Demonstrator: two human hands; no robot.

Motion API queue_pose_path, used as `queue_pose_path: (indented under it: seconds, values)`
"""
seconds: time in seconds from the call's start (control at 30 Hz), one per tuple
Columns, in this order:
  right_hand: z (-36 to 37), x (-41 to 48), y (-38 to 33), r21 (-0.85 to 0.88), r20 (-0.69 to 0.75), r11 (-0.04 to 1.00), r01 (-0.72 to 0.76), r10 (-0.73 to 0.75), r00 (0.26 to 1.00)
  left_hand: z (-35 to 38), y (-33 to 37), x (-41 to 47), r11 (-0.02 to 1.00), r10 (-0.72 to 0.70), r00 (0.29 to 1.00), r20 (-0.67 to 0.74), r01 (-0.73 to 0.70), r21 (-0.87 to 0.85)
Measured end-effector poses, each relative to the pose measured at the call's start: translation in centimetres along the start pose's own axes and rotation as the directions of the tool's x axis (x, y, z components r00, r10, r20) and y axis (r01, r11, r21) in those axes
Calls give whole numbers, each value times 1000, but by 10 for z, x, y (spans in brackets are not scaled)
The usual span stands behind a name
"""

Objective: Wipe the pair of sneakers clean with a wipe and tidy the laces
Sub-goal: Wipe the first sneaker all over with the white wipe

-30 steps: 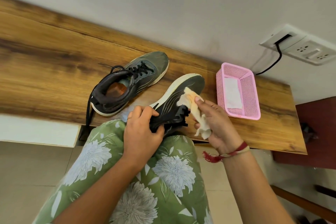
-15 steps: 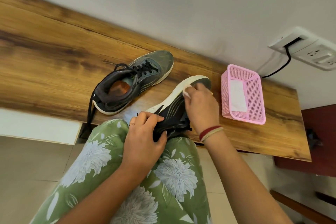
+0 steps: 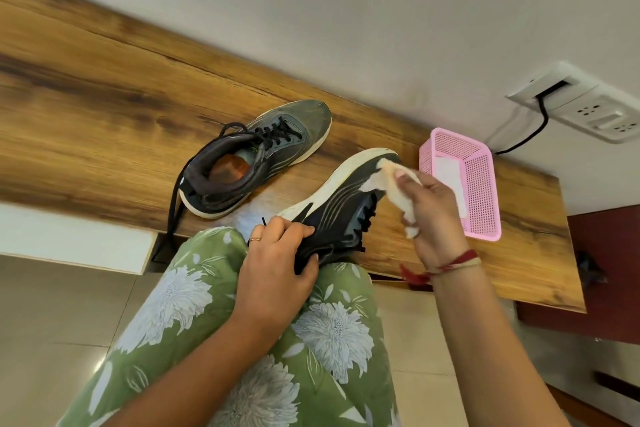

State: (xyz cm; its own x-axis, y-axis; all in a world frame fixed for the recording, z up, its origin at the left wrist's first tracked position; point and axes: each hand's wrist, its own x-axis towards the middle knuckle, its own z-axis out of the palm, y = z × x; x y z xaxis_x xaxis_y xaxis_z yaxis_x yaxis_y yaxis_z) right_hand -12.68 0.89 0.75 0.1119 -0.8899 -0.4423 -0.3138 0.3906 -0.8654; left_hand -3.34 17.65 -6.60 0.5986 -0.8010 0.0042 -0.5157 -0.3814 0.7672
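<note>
Both hands hold sneaker [image 3: 339, 204] off shelf edge [image 3: 450, 282], wipe [image 3: 391, 184] pressed.

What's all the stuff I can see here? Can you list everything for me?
held sneaker: one, dark with a white sole, tipped on its side over the lap and bench edge
second sneaker: one, grey-green, black laces, upright on the bench
wipe: one, whitish, pressed to the held sneaker's toe
basket: one, pink, on the bench by the wall, something white inside
bench: one, brown wood grain, along the wall
socket panel: one, white, on the wall, black cable plugged in
left hand: gripping the held sneaker's heel
right hand: holding the wipe, red thread at the wrist
</note>
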Motion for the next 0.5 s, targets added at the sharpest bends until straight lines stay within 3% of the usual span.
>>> queue_pose_path:
  seconds: [0.07, 0.1, 0.17, 0.23, 0.27, 0.3, 0.4, 0.43, 0.5]
  values:
    - [0, 12, 0, -205, -61, 959, 198, -214, 975, 0, 1, -1, 1000, 5, 1000, -8, -5, 22]
    - [3, 14, 3, -365, -22, 888, 280, -309, 951, 0, 2, -1, 998, 12, 1000, -18, -11, 55]
    - [12, 9, 16, -694, 160, 597, 402, -416, 895, 1, 5, -3, 990, 11, 999, -34, -6, 140]
    - [23, -3, 31, -860, 314, 246, 447, -435, 844, 2, 7, -3, 987, 4, 1000, -26, 0, 163]
    - [29, -13, 35, -882, 347, 153, 446, -429, 834, 2, 7, -3, 988, 6, 1000, -16, -4, 153]
    - [33, -21, 38, -888, 362, 124, 443, -407, 839, 3, 7, -3, 990, 8, 1000, -7, -7, 143]
    - [37, -45, 41, -855, 379, 239, 460, -316, 870, 2, 4, -4, 990, -4, 1000, 13, 2, 138]
    - [33, -48, 40, -820, 394, 334, 464, -258, 882, 1, 4, -4, 989, -6, 1000, 19, 3, 146]
    - [24, -51, 31, -636, 445, 671, 380, -83, 892, 1, 4, -5, 986, -12, 1000, 27, 7, 165]
